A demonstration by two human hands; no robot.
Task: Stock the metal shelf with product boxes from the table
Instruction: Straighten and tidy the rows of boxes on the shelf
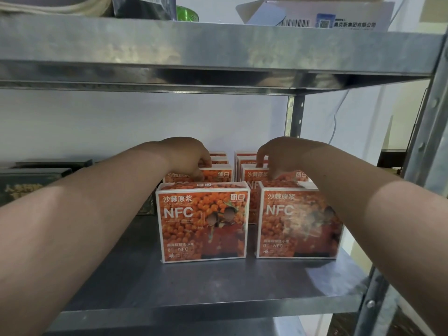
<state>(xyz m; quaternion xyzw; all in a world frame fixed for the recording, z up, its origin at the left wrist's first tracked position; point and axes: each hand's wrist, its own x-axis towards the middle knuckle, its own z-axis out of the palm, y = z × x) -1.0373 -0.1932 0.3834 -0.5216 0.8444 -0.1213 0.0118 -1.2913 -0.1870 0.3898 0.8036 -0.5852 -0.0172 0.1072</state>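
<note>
Two rows of orange product boxes marked NFC stand upright on the metal shelf (194, 287), running from front to back. The front left box (203, 221) and the front right box (295, 221) face me, both free of my hands. My left hand (189, 156) reaches over the left row, fingers curled down onto the top of the second left box (213, 174). Over the right row, my right hand (281, 158) has fingertips on the top edge of the second right box (254, 174). Boxes further back are mostly hidden.
Dark boxes (36, 180) lie at the shelf's left. The upper shelf (218, 57) hangs close above my hands and carries a white labelled parcel (327, 18) and a green item (186, 13). An upright post (426, 141) bounds the right side. A white wall is behind.
</note>
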